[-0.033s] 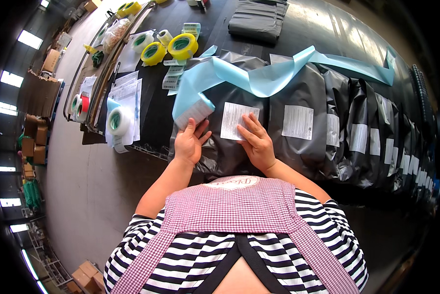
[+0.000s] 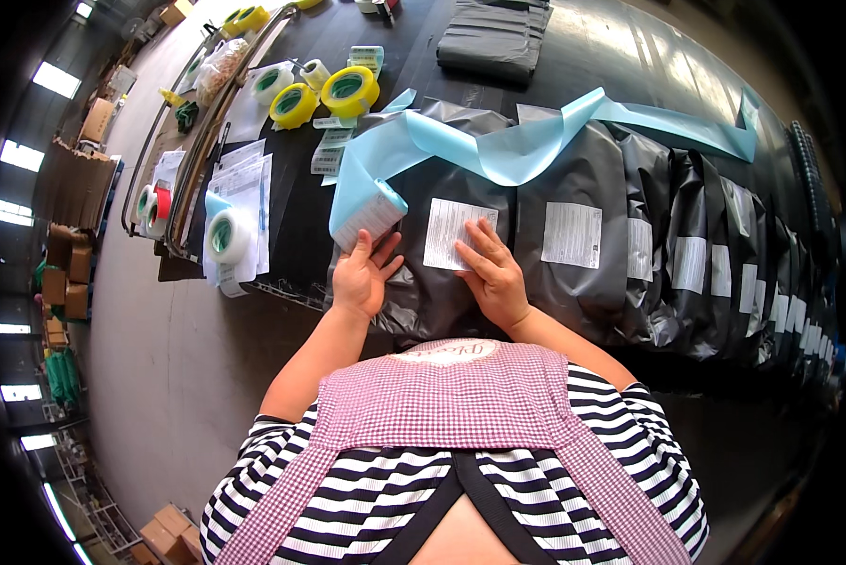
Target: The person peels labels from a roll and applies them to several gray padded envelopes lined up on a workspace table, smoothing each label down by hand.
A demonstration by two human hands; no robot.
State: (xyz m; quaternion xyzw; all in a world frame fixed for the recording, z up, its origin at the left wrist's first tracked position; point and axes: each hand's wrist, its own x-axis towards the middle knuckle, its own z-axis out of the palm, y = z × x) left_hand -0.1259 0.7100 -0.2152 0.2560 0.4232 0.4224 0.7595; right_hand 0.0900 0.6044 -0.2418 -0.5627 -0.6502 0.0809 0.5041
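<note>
My left hand (image 2: 360, 282) has its fingers spread at the lower edge of a roll of printed white labels (image 2: 366, 218). Whether its fingertips touch the roll I cannot tell. From the roll a long light-blue backing strip (image 2: 512, 160) runs in loose curls to the right, across several dark grey plastic mailing bags. My right hand (image 2: 494, 281) lies open, fingertips on the right side of a white label (image 2: 451, 234) stuck to the nearest bag (image 2: 465, 306). Beside it stands another grey bag (image 2: 573, 282) with its own white label (image 2: 572, 235).
More labelled bags (image 2: 691, 226) stand in a row to the right. A stack of flat grey bags (image 2: 493, 42) lies at the back. Yellow tape rolls (image 2: 350, 91), a clear tape roll (image 2: 227, 234) and paper sheets (image 2: 244, 179) sit at the left. A metal-framed rack (image 2: 197, 169) borders the table.
The label roll has turned and shifted slightly up and left, so more of its blue curled end shows. My hands have barely moved.
</note>
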